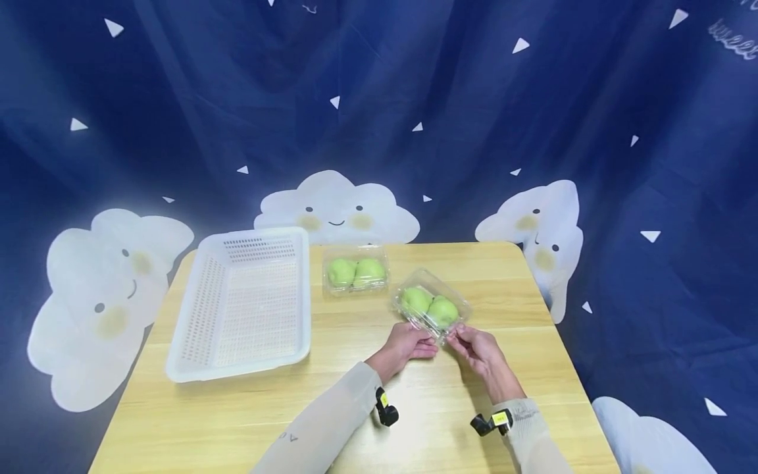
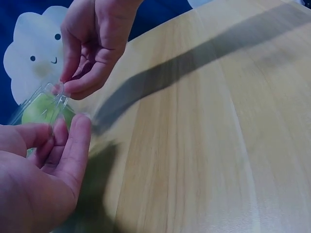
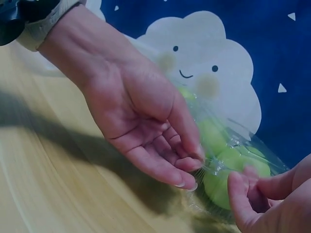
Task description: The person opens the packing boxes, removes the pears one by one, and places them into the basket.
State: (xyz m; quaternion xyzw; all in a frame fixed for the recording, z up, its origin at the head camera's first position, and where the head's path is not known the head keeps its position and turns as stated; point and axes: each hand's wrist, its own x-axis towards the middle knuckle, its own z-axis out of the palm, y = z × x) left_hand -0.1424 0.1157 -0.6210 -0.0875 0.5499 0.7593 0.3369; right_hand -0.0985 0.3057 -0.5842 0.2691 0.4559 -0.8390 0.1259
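A clear plastic clamshell box (image 1: 431, 280) with two green apples (image 1: 442, 311) in it lies turned at an angle on the table. My left hand (image 1: 408, 343) pinches its near edge between thumb and fingers. On the near right corner, the thumb and fingertips of my right hand (image 1: 476, 349) grip the rim. Both hands meet the plastic close together in the left wrist view, the right hand (image 2: 99, 46) above and the left hand (image 2: 43, 170) below. Through the film, apples (image 3: 243, 160) show in the right wrist view.
Behind and to the left stands a second clear box (image 1: 355, 252), also with two green apples (image 1: 370, 271). A white perforated plastic basket (image 1: 303, 309) takes up the left side of the wooden table (image 1: 237, 415). A dark blue curtain (image 1: 379, 79) with clouds hangs behind the table.
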